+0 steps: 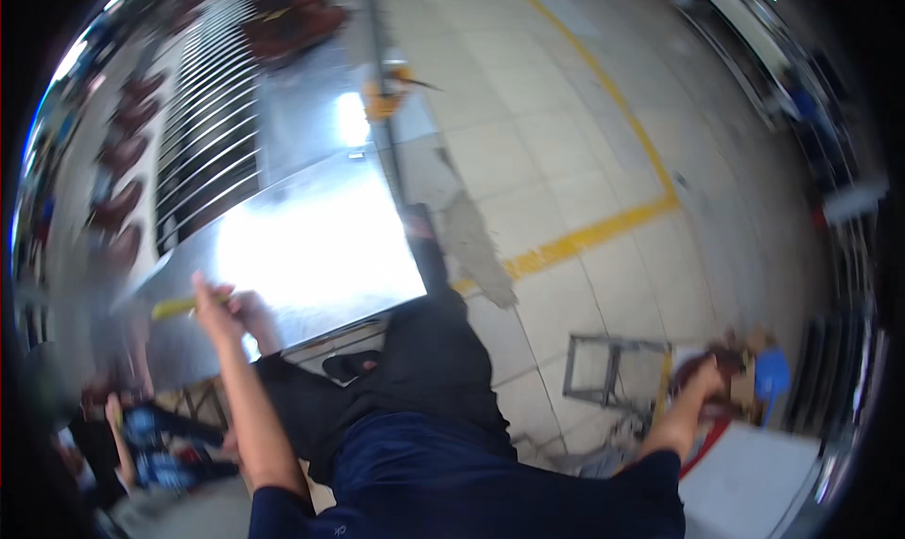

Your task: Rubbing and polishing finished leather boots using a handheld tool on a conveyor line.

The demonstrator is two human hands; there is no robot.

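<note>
My left hand (222, 315) is closed around a slim tool with a yellow-green handle (173, 308), above the left part of a shiny metal tabletop (311, 247). Its working end is hidden or blurred. Stretched far out to the right, my right hand (707, 381) is on a brown leather shoe (691, 373), its fingers apparently gripping it. More brown pieces lie around that hand, beside a blue round item (772, 373); their outlines are smeared.
Behind the tabletop runs a roller conveyor (212, 115) with brown shoes (294, 25) at its far end. More shoes (121, 204) line the left side. A grey metal stand (594, 369) and a white red-edged surface (754, 482) are at right. Another person (170, 440) sits lower left.
</note>
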